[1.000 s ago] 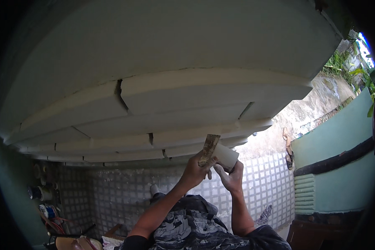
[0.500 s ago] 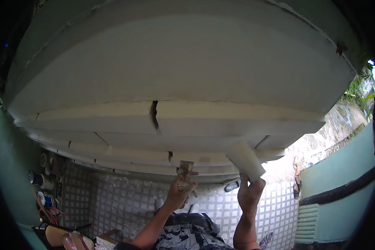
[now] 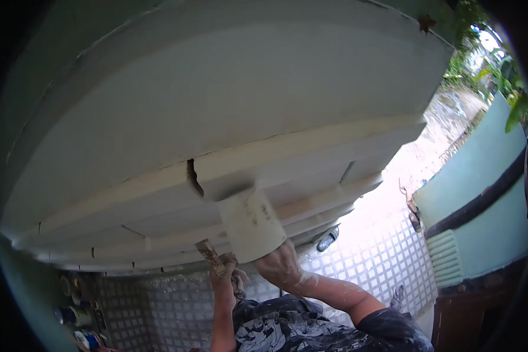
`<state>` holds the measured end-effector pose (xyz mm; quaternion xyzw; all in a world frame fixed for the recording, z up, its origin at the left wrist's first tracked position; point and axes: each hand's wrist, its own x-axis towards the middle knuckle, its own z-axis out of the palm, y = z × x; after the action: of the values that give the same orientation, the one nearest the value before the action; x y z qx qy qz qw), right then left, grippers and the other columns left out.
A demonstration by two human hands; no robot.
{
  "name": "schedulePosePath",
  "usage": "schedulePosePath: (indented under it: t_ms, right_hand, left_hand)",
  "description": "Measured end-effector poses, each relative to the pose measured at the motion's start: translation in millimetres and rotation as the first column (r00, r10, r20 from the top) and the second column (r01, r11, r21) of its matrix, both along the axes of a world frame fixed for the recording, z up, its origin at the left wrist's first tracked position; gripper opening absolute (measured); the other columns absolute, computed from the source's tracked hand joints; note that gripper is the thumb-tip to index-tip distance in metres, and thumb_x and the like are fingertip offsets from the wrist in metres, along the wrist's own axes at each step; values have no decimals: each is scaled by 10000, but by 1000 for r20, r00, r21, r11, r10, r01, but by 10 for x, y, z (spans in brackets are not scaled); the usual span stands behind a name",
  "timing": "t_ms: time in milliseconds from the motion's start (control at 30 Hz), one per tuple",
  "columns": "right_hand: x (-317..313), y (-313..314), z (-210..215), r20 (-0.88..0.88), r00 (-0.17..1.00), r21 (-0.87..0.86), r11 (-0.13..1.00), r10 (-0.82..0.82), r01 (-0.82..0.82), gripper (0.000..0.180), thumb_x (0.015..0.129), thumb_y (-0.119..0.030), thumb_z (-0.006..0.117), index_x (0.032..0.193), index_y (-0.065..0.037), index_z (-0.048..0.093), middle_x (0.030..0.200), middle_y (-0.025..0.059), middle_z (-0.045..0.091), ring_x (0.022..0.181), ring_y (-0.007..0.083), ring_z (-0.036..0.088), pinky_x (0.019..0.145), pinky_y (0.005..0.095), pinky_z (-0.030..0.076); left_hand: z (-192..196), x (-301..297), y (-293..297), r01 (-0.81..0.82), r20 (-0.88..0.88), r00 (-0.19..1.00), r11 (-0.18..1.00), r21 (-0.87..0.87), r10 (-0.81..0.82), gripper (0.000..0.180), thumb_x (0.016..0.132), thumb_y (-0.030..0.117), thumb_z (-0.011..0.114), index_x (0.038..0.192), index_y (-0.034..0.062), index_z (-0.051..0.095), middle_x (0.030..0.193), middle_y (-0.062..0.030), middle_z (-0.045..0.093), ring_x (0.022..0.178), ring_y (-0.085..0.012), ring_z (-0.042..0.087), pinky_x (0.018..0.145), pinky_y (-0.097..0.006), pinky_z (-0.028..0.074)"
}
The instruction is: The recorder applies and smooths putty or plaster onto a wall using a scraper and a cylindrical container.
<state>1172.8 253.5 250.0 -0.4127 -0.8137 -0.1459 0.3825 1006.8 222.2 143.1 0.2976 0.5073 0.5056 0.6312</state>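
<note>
My left hand [image 3: 224,277] is closed around a putty knife [image 3: 210,257], whose broad blade is smeared with brown and pale filler. My right hand [image 3: 280,263] grips the lower end of a broad off-white plate [image 3: 251,226], scraper-like, with dark marks on its face; its exact kind is unclear. The plate's upper edge is at the pale stepped surface [image 3: 311,146], where a dark shadow lies; whether it touches cannot be made out. Just left of that edge is a dark jagged gap [image 3: 195,178] in the cream band. Part of my right fingers is hidden by the plate.
A tiled floor [image 3: 369,264] lies below. Cans [image 3: 73,315] stand along the left wall. A grey shoe [image 3: 328,239] lies under the stepped surface. At right are a green wall [image 3: 481,199] with a dark band, a brown wooden piece [image 3: 466,317] and plants [image 3: 516,94].
The view has turned and tilted. My right hand has swung the off-white plate leftward, up against or near the surface beside the gap. My left hand, with the putty knife, is lower and farther left.
</note>
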Motion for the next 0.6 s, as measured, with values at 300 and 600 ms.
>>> schedulePosePath:
  t_ms: [300, 600]
  right_hand:
    - [25, -322, -327, -179, 982, -82, 993, 65, -81, 319, 605, -95, 621, 918, -36, 641, 965, 131, 594, 946, 292, 598, 827, 411, 486]
    - [-396, 351, 421, -16, 995, -1, 995, -100, 100, 268, 618, -114, 632, 875, -41, 619, 969, 115, 585, 955, 294, 585, 831, 384, 483]
  left_hand:
    - [-150, -366, -49, -118, 31, 992, 988, -101, 122, 235, 826, 77, 598, 1037, 45, 502, 867, -97, 629, 490, -116, 522, 328, -224, 343]
    - [-128, -361, 47, 140, 23, 990, 989, -51, -139, 441, 769, -23, 583, 1182, 54, 446, 1000, -80, 594, 736, -113, 525, 640, -256, 437]
